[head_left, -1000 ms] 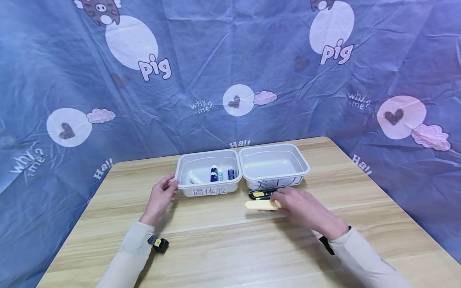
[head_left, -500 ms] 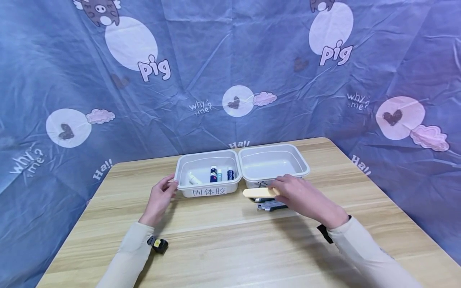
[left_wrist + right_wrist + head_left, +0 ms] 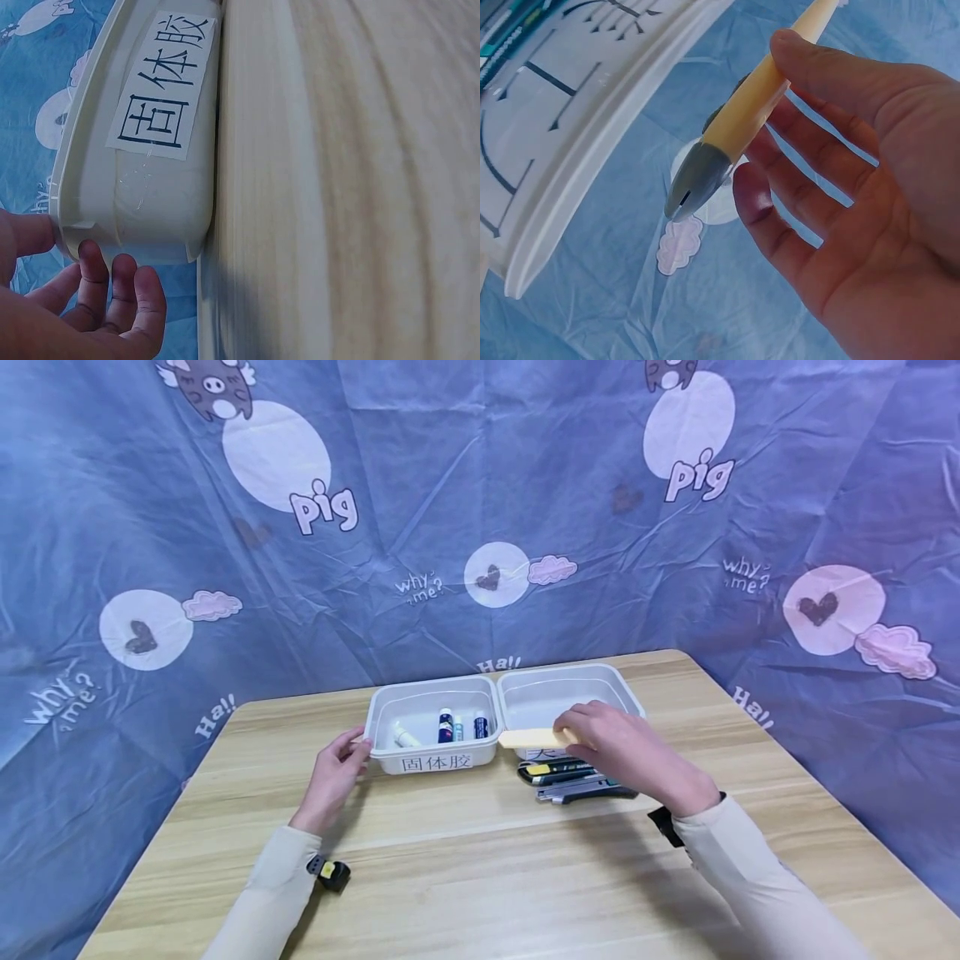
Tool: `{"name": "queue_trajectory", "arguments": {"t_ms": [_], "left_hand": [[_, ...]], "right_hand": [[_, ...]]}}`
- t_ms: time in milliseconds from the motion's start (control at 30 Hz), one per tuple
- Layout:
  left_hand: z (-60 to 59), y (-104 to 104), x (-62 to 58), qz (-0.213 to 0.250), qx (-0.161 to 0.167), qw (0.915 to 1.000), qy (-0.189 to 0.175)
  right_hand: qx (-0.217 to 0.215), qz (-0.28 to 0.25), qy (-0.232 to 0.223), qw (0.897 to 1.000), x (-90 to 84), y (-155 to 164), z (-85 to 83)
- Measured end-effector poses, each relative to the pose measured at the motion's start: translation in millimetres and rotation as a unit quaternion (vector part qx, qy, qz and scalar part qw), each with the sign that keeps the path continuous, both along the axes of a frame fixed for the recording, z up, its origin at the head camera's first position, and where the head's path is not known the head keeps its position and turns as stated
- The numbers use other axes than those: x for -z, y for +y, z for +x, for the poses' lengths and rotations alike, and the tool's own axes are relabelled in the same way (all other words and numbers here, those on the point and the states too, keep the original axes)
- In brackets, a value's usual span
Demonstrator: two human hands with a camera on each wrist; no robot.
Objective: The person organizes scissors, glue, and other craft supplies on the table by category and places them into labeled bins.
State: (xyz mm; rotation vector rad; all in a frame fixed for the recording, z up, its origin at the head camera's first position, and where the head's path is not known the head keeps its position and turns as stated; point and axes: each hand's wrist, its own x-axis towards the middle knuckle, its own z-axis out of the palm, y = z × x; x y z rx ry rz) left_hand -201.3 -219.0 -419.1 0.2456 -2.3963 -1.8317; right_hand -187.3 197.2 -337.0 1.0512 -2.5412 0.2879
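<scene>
head: high, forward-down, far | wrists: close — each sees one bin's [image 3: 433,758] wall

Glossy white plastic bins [image 3: 433,758], matt wood-grain table [image 3: 480,877], creased cloth backdrop [image 3: 480,485].

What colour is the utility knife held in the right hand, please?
The utility knife is pale yellow with a grey tip, clearest in the right wrist view.
</scene>
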Motion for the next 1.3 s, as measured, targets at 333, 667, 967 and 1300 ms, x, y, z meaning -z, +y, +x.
{"name": "queue_trajectory", "arguments": {"t_ms": [333, 667, 967, 1300], "left_hand": [[-1.5, 0, 2.1, 0.008, 0.001, 1.0, 0.004], [-1.9, 1, 3.4, 0.007, -0.002, 1.0, 0.005], [-2.2, 1, 3.2, 0.003, -0.003, 1.0, 0.005], [-0.6, 1, 1.7, 0.001, -0.002, 1.0, 0.002]], "right_hand": [[0.025, -0.04, -0.011, 0.999, -7.4, 1, -7.5], [0.053, -0.051, -0.031, 0.997, -4.3, 4, -12.6], [0.06, -0.052, -0.038, 0.996, 3.9, 8, -21.9], [0.064, -0.053, -0.043, 0.996, 11.4, 12, -30.9]]}}
